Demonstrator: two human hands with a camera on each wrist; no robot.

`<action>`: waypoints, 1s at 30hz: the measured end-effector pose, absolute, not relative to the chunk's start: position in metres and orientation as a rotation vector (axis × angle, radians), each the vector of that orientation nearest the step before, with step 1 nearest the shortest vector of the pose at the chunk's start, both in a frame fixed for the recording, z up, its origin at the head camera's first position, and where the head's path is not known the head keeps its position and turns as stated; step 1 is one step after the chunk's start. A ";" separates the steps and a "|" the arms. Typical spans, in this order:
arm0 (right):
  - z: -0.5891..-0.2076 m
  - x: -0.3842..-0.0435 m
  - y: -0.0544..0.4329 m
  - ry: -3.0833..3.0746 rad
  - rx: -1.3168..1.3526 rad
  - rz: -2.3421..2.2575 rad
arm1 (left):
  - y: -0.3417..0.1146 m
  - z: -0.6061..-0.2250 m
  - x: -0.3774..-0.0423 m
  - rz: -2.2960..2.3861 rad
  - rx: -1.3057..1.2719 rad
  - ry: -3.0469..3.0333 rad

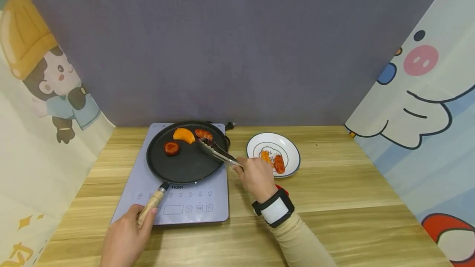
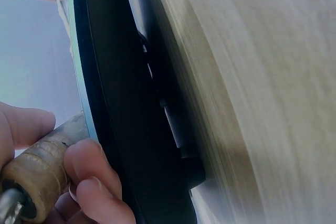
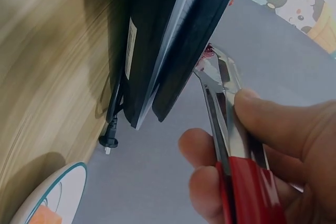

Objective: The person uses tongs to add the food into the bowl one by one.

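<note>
My left hand [image 1: 126, 236] grips the wooden handle [image 1: 152, 205] of a flat black frying pan [image 1: 185, 168]. Metal tongs [image 1: 222, 155] with red handles [image 3: 254, 190] are held in my right hand [image 1: 257, 176], thumb on one arm and fingers on the other. Their tips reach into the pan beside a scored sausage piece [image 1: 204, 134]; a reddish bit shows at the tips in the right wrist view, but whether they pinch it is unclear. An orange crescent-shaped piece [image 1: 184, 135] and a round browned sausage piece [image 1: 171, 148] also lie in the pan.
The pan sits on a grey induction cooker [image 1: 130, 201]. Right of it, a white plate [image 1: 256, 141] with a dark rim bears an orange piece [image 1: 265, 156] and a sausage piece [image 1: 279, 164]. A plug [image 3: 108, 136] is behind the cooker. A grey wall [image 1: 237, 52] closes the table's back.
</note>
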State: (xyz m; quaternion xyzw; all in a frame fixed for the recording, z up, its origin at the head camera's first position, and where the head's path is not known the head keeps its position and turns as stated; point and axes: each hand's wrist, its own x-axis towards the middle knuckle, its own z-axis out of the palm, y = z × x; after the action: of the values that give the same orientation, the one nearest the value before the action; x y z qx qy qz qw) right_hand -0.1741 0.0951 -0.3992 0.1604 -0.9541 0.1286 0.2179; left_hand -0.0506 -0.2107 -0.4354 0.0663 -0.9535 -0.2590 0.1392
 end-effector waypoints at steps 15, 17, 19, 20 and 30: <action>-0.403 -0.174 0.090 -2.575 0.494 0.287 | -0.210 -0.434 -0.050 -0.759 0.202 -2.770; -0.404 -0.174 0.090 -2.563 0.501 0.279 | -0.210 -0.434 -0.050 -0.762 0.206 -2.775; -0.404 -0.175 0.089 -2.557 0.504 0.269 | -0.210 -0.433 -0.050 -0.764 0.208 -2.778; -0.404 -0.174 0.089 -2.557 0.504 0.265 | -0.211 -0.433 -0.050 -0.766 0.207 -2.780; -0.401 -0.169 0.091 -2.558 0.477 0.266 | -0.212 -0.433 -0.050 -0.767 0.207 -2.786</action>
State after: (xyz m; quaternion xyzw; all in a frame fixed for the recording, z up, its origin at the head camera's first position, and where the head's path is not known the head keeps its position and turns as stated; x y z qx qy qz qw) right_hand -0.1693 0.0907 -0.4012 0.1760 -0.9443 0.0984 0.2602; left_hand -0.0502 -0.2115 -0.4334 0.0708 -0.9545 -0.2628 0.1219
